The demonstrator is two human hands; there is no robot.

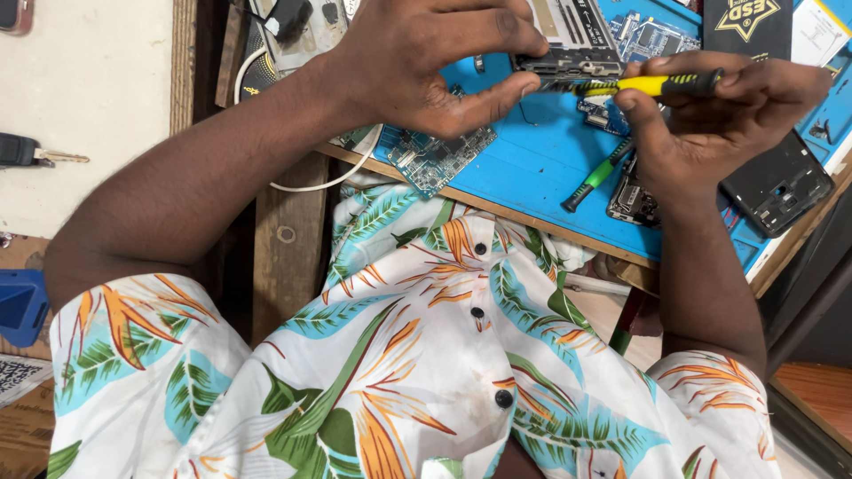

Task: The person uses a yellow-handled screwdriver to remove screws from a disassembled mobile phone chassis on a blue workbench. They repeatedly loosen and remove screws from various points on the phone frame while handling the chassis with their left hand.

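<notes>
The left hand point(426, 62) holds an opened phone point(568, 40) by its edge, up above the blue mat point(532, 160). Its grip is closed on the phone, thumb below and fingers on top. The right hand point(719, 111) has its grip closed on a yellow screwdriver point(639, 85). The screwdriver lies flat and its tip touches the phone's bottom edge. On the mat under the hands is a small green circuit board point(439, 155). A green and black screwdriver point(596, 176) lies near it. A black phone frame point(781, 182) rests at the right side of the desk point(550, 232). A white cable point(311, 182) hangs off the desk edge.
</notes>
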